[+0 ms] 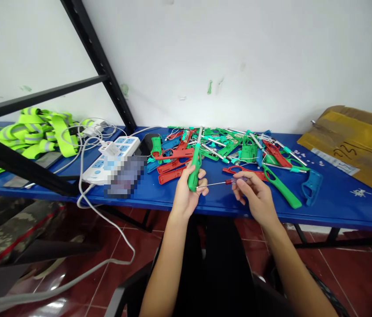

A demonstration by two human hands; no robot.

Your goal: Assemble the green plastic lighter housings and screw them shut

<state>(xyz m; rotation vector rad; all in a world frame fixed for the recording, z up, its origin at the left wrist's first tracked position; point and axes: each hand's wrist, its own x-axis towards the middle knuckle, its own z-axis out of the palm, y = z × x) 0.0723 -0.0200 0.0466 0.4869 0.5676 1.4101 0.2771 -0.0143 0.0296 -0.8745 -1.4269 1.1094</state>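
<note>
My left hand [187, 190] is closed round the green handle of a long-necked gas lighter [193, 176], its metal tube pointing up and away from me. In my right hand [255, 193] is a screwdriver [220, 183] with a dark red handle, held level. Its thin shaft reaches left, and the tip is at the lower end of the lighter's handle; whether it sits in a screw is too small to tell. Just beyond my hands lies a heap of lighter parts, among them red handle shells [172, 171], a green lighter [281, 187] and a blue shell [311, 187].
A taped cardboard box [354, 145] stands at the right of the blue table [334, 207]. To the left are a white power strip [119, 154] with trailing cables [119, 233], neon yellow reflective straps [37, 132] and a black metal post [100, 57]. Small pale bits lie near the box.
</note>
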